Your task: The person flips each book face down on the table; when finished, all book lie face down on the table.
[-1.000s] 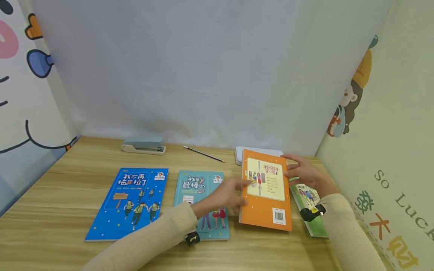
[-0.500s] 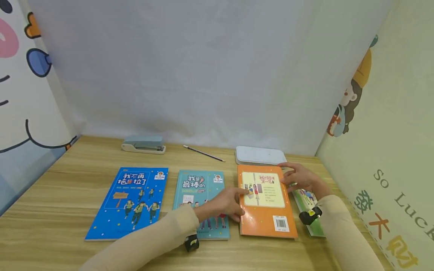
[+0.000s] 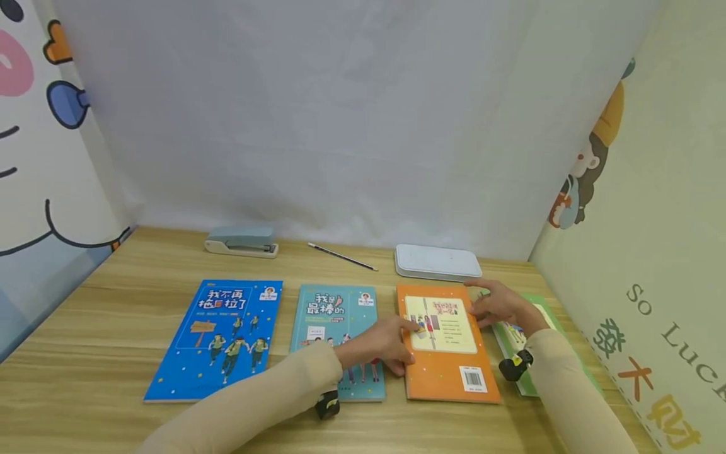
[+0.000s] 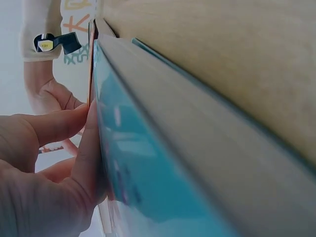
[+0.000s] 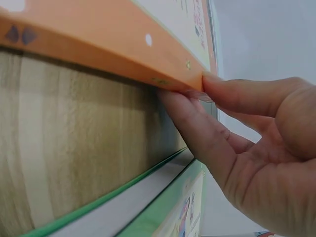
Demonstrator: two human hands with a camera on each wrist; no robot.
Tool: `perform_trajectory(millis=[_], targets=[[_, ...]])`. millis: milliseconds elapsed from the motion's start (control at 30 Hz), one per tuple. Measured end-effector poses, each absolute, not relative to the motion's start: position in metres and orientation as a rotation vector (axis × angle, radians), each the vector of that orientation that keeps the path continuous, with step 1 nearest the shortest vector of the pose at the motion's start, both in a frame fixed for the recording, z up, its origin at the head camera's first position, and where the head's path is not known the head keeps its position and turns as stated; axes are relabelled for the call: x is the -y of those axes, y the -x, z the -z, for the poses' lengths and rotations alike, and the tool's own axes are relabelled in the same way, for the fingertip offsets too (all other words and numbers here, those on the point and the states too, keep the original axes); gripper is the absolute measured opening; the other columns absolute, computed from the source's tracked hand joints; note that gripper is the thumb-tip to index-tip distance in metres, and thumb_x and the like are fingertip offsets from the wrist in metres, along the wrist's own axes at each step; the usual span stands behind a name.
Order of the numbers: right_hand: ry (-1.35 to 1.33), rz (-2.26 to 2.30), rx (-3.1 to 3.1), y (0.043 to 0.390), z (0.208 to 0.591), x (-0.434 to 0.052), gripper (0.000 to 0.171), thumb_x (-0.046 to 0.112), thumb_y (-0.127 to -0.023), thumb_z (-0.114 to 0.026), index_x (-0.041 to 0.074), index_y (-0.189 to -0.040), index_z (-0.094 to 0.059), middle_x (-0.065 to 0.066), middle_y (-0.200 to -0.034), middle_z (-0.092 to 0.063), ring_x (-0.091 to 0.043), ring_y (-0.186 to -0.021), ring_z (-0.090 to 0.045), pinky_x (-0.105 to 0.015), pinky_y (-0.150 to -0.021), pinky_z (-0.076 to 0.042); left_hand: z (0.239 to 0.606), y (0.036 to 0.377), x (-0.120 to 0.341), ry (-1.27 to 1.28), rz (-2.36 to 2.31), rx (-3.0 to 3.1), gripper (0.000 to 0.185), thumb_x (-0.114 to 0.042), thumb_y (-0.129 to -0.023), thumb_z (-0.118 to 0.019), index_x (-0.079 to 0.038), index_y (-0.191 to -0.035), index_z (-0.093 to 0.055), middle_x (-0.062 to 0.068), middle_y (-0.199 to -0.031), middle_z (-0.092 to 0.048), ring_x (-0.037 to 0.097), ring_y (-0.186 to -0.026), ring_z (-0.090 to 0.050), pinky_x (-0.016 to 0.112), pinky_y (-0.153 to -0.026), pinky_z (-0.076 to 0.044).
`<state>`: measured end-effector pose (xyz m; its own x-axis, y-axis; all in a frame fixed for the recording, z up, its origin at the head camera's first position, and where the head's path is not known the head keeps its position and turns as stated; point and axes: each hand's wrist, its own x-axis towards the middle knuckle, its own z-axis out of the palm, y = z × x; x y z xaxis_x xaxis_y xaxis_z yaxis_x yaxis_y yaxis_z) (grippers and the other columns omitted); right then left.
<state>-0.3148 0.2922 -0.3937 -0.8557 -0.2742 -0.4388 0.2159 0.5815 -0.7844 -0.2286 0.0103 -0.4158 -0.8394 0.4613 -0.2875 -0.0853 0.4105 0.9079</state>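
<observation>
Orange book (image 3: 448, 343): lies flat on the counter (image 3: 113, 302), back cover up, third in a row of 4 books; placement looks all but finished, with only release and perhaps a final squaring of its edges left. Cover orange with a cream panel of small figures and text, barcode at its 5 o'clock corner; thin, soft-bound, scattered pale dots along the edge in the right wrist view.

Left hand (image 3: 382, 343): at the book's 9 o'clock edge, fingers straight, fingertips pressing against that edge, gripping nothing.

Right hand (image 3: 499, 306): at the 2 o'clock corner, thumb and fingers pinching the orange book's edge.

Teal book (image 3: 334, 334): just beside at 9 o'clock, partly under the left forearm.

Green book (image 3: 527, 340): just beside at 3 o'clock, partly under the right wrist.

Blue book (image 3: 218, 337): farther out at 9 o'clock.

White flat case (image 3: 437, 261): at 12 o'clock.

Pen (image 3: 342, 256) and stapler (image 3: 241, 242): at 10 to 11 o'clock, near the back wall.
</observation>
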Motion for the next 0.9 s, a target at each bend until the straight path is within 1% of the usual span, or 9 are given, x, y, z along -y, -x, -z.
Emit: perform_trajectory(millis=[100, 200, 267, 333, 433, 533, 667, 800, 900], targets=[[0.058, 1.218, -2.300, 0.314, 0.394, -0.292, 0.073, -0.005, -0.093, -0.059, -0.004, -0.156, -0.021, -0.024, -0.110, -0.065, -0.020, -0.087, -0.069, -0.040, -0.075, -0.062, 0.415, 0.229, -0.012, -0.328, -1.406, -2.194, 0.065, 0.011, -0.077, -0.079, -0.003, -0.137, -0.059, 0.019, -0.072, -0.066, 0.027, -0.051, -0.068, 0.032, -0.047, -0.057], [0.075, 1.197, -2.317, 0.313, 0.394, -0.291, 0.072, -0.005, -0.093, -0.060, -0.006, -0.154, -0.023, -0.025, -0.110, -0.066, -0.020, -0.087, -0.069, -0.040, -0.075, -0.062, 0.414, 0.229, -0.015, -0.337, -1.360, -2.239, 0.066, 0.009, -0.075, -0.081, -0.004, -0.136, -0.060, 0.028, -0.094, -0.070, 0.028, -0.052, -0.069, 0.032, -0.047, -0.057], [0.076, 1.187, -2.327, 0.313, 0.394, -0.291, 0.072, -0.006, -0.092, -0.060, -0.008, -0.154, -0.023, -0.025, -0.110, -0.067, -0.021, -0.087, -0.069, -0.039, -0.075, -0.062, 0.413, 0.229, -0.017, -0.339, -1.338, -2.255, 0.066, 0.009, -0.075, -0.081, -0.004, -0.136, -0.061, 0.032, -0.112, -0.067, 0.028, -0.053, -0.070, 0.031, -0.047, -0.057], [0.075, 1.173, -2.339, 0.312, 0.393, -0.291, 0.071, -0.006, -0.092, -0.060, -0.009, -0.153, -0.024, -0.025, -0.110, -0.067, -0.020, -0.087, -0.069, -0.039, -0.075, -0.062, 0.413, 0.230, -0.018, -0.344, -1.319, -2.274, 0.067, 0.008, -0.074, -0.082, -0.004, -0.136, -0.061, 0.033, -0.122, -0.063, 0.028, -0.053, -0.070, 0.031, -0.047, -0.057], [0.075, 1.155, -2.351, 0.312, 0.393, -0.290, 0.071, -0.007, -0.091, -0.060, -0.010, -0.152, -0.024, -0.025, -0.109, -0.067, -0.020, -0.086, -0.069, -0.039, -0.075, -0.062, 0.412, 0.230, -0.019, -0.341, -1.298, -2.285, 0.067, 0.007, -0.074, -0.083, -0.005, -0.136, -0.061, 0.032, -0.118, -0.064, 0.029, -0.054, -0.070, 0.031, -0.046, -0.057], [0.060, 1.133, -2.360, 0.313, 0.392, -0.289, 0.071, -0.007, -0.091, -0.060, -0.009, -0.152, -0.025, -0.023, -0.105, -0.067, -0.019, -0.085, -0.068, -0.039, -0.075, -0.062, 0.412, 0.230, -0.019, -0.336, -1.271, -2.301, 0.067, 0.006, -0.074, -0.083, -0.007, -0.136, -0.061, 0.031, -0.121, -0.064, 0.027, -0.053, -0.070, 0.031, -0.046, -0.057], [0.042, 1.122, -2.362, 0.312, 0.388, -0.288, 0.071, -0.006, -0.091, -0.062, -0.009, -0.152, -0.025, -0.021, -0.102, -0.066, -0.019, -0.083, -0.068, -0.040, -0.074, -0.062, 0.412, 0.229, -0.019, -0.311, -1.273, -2.297, 0.066, 0.006, -0.075, -0.083, -0.010, -0.136, -0.062, 0.028, -0.135, -0.058, 0.024, -0.050, -0.068, 0.030, -0.047, -0.057], [0.040, 1.108, -2.356, 0.309, 0.382, -0.287, 0.071, -0.004, -0.092, -0.063, -0.011, -0.151, -0.024, -0.022, -0.101, -0.068, -0.018, -0.081, -0.069, -0.040, -0.074, -0.062, 0.411, 0.228, -0.019, -0.291, -1.282, -2.282, 0.066, 0.007, -0.076, -0.082, -0.012, -0.136, -0.062, 0.027, -0.118, -0.067, 0.022, -0.049, -0.066, 0.030, -0.047, -0.057], [0.018, 1.102, -2.343, 0.308, 0.377, -0.287, 0.069, -0.002, -0.093, -0.062, -0.012, -0.150, -0.025, -0.021, -0.099, -0.068, -0.019, -0.081, -0.069, -0.040, -0.074, -0.062, 0.410, 0.226, -0.018, -0.319, -1.248, -2.300, 0.065, 0.003, -0.078, -0.081, -0.013, -0.137, -0.061, 0.027, -0.114, -0.067, 0.023, -0.050, -0.067, 0.030, -0.047, -0.057]])
